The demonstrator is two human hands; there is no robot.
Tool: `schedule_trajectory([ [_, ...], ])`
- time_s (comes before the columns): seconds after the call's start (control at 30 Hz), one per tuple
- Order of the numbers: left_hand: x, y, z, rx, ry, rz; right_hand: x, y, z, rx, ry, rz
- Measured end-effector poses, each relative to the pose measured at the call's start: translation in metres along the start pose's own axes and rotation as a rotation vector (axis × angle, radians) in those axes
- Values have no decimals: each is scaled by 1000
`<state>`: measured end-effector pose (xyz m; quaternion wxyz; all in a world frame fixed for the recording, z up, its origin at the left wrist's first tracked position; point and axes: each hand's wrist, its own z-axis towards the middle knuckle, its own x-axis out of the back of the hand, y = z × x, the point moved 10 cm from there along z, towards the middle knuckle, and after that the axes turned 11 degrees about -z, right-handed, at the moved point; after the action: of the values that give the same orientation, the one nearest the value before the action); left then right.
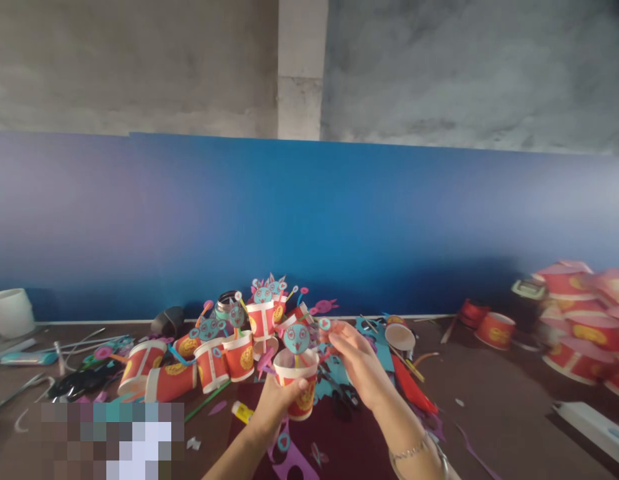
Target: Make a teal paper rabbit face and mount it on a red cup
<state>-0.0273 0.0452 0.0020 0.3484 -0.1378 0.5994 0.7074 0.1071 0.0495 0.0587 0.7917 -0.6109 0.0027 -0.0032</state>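
My left hand (pixel 284 395) is wrapped round a red paper cup (pixel 303 395) with a white rim and yellow print, held upright over the table. A round blue paper face (pixel 296 339) with pink ears rises from its mouth. At the cup's right, my right hand (pixel 352 353) pinches a small blue paper disc (pixel 324 325) with a red heart on it; how it joins the cup is hidden by my fingers. Below the cup lie a purple paper sheet with cut-out holes (pixel 294 460) and a yellow glue stick (pixel 242 412).
Several decorated paper cups (pixel 212 365) crowd the left of my hands. Stacked red cups (pixel 584 327) stand far right, near a white box (pixel 596 427). Red-handled scissors or a red tool (pixel 414 387), blue paper scraps (pixel 376 337) and a white cup (pixel 10 312) lie around. A blue panel (pixel 309 227) borders the back.
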Motion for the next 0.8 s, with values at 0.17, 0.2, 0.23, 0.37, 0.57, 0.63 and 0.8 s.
schedule_trajectory([
  [0.17,6,6,0,-51,91,-36,19,13,6,-59,70,-110],
  [0.2,6,7,-1,-55,104,-40,21,14,6,-67,76,-145],
  [0.23,7,8,-1,-61,114,-43,22,14,6,-73,78,-182],
  [0.37,7,11,-2,-95,136,-45,21,9,5,-72,54,-322],
  [0.57,6,14,-2,-106,151,-40,15,6,4,-54,48,-473],
  [0.63,5,13,-3,-106,151,-48,16,11,5,-63,61,-479],
  [0.8,5,9,-3,-85,128,-71,18,22,8,-89,87,-463],
])
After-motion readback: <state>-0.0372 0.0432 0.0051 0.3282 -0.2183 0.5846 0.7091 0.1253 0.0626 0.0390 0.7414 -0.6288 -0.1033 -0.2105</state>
